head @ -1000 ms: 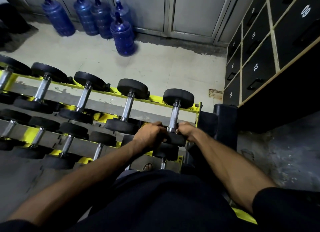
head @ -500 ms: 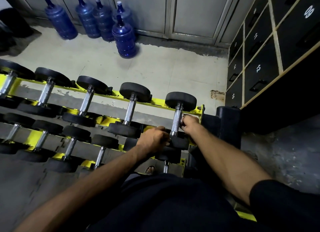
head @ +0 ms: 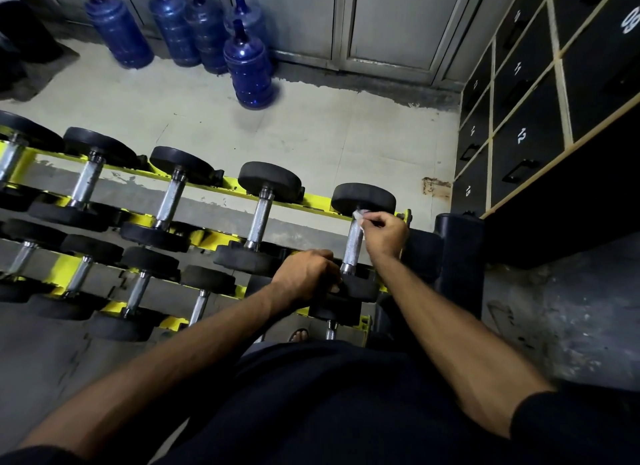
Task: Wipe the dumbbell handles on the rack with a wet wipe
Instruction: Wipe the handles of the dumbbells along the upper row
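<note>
The rightmost dumbbell (head: 353,244) lies on the top tier of the yellow rack (head: 214,237), with a knurled steel handle between black heads. My right hand (head: 384,234) pinches a small white wet wipe (head: 359,216) against the far end of that handle, just below the far head. My left hand (head: 306,275) grips the near black head of the same dumbbell. Several more dumbbells (head: 258,220) line both tiers to the left.
A black upright pad (head: 457,256) stands right of the rack. Numbered black lockers (head: 523,135) fill the right wall. Several blue water jugs (head: 247,66) stand on the floor beyond the rack. My sandalled foot (head: 298,334) shows under the rack.
My right hand has slid with the wipe from the near end of the handle up to its far end. My left hand has stayed on the near head.
</note>
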Motion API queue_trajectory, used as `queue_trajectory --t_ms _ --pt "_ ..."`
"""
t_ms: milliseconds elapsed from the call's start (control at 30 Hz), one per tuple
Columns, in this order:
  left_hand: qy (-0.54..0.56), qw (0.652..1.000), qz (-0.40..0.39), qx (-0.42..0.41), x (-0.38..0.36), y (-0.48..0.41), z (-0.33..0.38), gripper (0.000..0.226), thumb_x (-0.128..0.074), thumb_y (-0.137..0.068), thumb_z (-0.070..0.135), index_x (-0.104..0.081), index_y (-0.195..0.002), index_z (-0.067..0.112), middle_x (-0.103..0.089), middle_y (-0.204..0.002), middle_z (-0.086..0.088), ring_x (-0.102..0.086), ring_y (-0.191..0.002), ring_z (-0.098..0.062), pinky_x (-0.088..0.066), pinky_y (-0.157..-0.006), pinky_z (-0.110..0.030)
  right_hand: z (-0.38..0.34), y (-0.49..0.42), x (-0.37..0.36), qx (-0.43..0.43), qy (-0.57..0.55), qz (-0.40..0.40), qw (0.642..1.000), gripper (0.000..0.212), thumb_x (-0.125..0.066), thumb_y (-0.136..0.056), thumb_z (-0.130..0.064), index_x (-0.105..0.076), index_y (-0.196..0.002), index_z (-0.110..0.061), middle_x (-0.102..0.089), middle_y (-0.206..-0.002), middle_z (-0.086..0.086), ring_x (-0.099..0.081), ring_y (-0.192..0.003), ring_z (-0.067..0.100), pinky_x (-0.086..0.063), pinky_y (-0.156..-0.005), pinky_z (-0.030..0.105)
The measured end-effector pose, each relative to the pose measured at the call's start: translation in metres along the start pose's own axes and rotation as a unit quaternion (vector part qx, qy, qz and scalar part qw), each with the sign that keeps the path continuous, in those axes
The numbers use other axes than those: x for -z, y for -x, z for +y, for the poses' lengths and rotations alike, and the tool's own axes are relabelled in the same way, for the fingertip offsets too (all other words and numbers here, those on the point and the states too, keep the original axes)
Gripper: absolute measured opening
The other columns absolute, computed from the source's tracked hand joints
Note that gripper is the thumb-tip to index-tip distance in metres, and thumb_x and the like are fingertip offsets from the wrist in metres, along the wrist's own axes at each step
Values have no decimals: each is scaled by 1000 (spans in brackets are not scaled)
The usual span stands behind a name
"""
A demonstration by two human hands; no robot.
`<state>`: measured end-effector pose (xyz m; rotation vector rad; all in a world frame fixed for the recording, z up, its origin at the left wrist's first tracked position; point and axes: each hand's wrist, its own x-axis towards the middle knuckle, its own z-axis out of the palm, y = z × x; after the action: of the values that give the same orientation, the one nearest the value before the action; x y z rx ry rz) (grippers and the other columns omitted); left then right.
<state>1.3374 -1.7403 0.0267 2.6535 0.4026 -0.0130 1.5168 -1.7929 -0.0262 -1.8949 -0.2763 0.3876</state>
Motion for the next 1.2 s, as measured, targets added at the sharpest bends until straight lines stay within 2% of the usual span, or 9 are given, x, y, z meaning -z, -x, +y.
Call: queue_trajectory --t_ms 67,200,333,500,600,700,900,1067,1200 --pt "3 1000 2 -4 2 1 0 15 -73 -88 31 -76 -101 26 -64 -99 4 -62 -82 -13 -35 -64 -19 6 -1 -1 166 155 -44 973 17 -69 -79 1 -78 -91 -8 -76 -90 3 -65 -84 22 -51 -77 28" --pt "18 1000 21 -4 -2 4 0 10 -78 -82 29 -77 -90 25 -65 -90 3 -64 -75 -19 -44 -59 -24 16 -5 -2 363 418 -152 819 35 -51 -83 5 -67 -113 -3 -66 -117 6 -48 -100 30 -50 -79 35" --pt "31 999 23 0 -9 8 -5 13 -74 -86 31 -77 -94 22 -64 -98 4 -63 -83 -19 -54 -65 -31 0 4 -10 380 629 -193 651 33 -48 -93 -3 -59 -124 1 -58 -125 15 -44 -112 32 -46 -84 38" --pt "16 1000 22 -13 -12 11 -7 19 -74 -87 31 -76 -103 22 -65 -106 4 -62 -93 -19 -43 -69 -23 -31 19 -38 413 819 -269 293 33 -42 -102 -30 -64 -124 -18 -62 -125 0 -37 -123 31 -33 -84 39" --pt "16 1000 19 -11 -14 14 -9 23 -74 -86 33 -75 -108 26 -64 -107 5 -62 -95 -17 -48 -69 -28 -30 13 -55 366 846 -299 246 36 -42 -102 -31 -57 -133 -21 -56 -134 -3 -36 -125 27 -36 -93 36" --pt "23 999 25 -7 -15 17 -9 22 -74 -86 33 -75 -107 26 -63 -103 6 -62 -94 -18 -47 -68 -27 -39 4 -56 380 815 -330 287 34 -49 -101 -29 -58 -132 -22 -57 -136 -4 -38 -127 25 -33 -90 33" --pt "28 999 20 -5 -12 10 -9 19 -73 -87 34 -76 -103 26 -63 -101 5 -63 -90 -19 -50 -67 -29 -14 -11 3 465 564 -205 651 14 -70 -74 0 -70 -87 -4 -66 -96 11 -54 -91 30 -49 -64 36" --pt "34 999 36 -12 -8 10 -6 14 -76 -85 27 -78 -99 28 -66 -101 5 -65 -87 -19 -44 -64 -23 24 2 6 109 205 -34 972 21 -60 -81 2 -74 -92 -9 -72 -92 6 -65 -85 25 -54 -73 36" --pt "42 998 39 -11 -7 11 -6 16 -76 -85 26 -77 -101 28 -66 -105 6 -64 -91 -16 -44 -68 -21 21 -16 -12 -191 -83 5 978 18 -60 -79 2 -66 -84 -14 -69 -83 4 -62 -76 21 -53 -70 34"
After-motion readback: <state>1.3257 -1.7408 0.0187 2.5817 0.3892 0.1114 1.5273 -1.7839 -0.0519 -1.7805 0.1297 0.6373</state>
